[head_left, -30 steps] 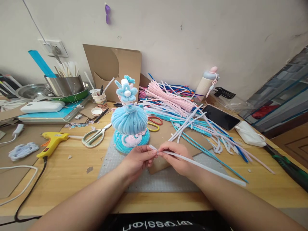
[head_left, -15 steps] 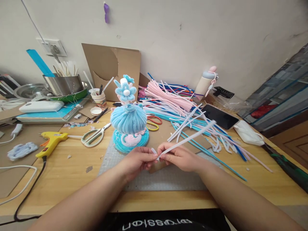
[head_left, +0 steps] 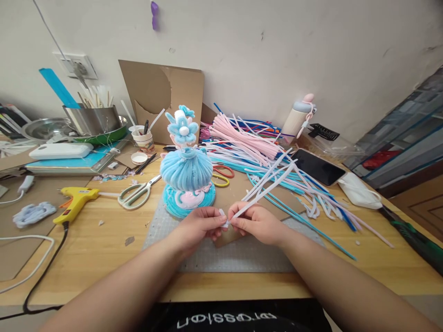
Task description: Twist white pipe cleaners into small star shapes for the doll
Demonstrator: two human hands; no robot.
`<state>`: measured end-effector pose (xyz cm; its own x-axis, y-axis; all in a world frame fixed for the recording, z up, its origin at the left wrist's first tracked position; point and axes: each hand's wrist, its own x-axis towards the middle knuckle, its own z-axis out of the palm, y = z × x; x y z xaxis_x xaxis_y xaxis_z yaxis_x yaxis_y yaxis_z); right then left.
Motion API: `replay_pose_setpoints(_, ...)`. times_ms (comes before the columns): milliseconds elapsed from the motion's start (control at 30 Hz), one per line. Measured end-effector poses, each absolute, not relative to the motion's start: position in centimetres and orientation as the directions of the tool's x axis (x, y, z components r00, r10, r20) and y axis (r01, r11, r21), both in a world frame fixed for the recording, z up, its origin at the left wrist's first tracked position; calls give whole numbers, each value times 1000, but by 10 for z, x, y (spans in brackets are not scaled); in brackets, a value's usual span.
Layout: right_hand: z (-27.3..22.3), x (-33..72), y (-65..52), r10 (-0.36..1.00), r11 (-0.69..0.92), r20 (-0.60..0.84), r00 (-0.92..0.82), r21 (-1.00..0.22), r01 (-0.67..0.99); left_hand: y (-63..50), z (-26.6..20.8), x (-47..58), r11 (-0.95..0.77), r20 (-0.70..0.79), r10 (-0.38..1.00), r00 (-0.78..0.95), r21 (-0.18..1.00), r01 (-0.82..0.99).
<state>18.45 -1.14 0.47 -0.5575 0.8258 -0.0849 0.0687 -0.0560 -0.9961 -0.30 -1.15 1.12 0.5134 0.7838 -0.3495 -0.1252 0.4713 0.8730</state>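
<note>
Yellow and corded, a glue gun lies left of pale-handled scissors and a fuzzy blue figure. Over the grey mat, the left hand pinches thumb and fingertips together on the short bent end of a white fuzzy stem. Just beside it, the right hand grips that stem between thumb and curled fingers, its long free length slanting up rightward, near the heaped stems.
</note>
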Motion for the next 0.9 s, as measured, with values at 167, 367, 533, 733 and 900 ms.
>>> replay_pose_setpoints(167,3,185,-8,823,-119,-80,-562,-992,-34,-13,13,-5,445,-340,787,514,891,-94)
replay_pose_setpoints(367,1,184,-7,791,-148,-73,-607,-986,-74,-14,12,-6,402,-305,771,559,914,-56)
replay_pose_setpoints(533,2,181,-8,765,-197,-69,-640,-971,-132,-15,10,-5,358,-269,768,581,933,-41)
replay_pose_setpoints(733,3,182,-11,683,-266,-88,-725,-955,-134,-15,16,-7,385,-311,661,683,922,47)
replay_pose_setpoints(900,1,183,-10,752,-344,-105,-651,-905,-252,-16,21,-6,447,-290,718,633,889,-100)
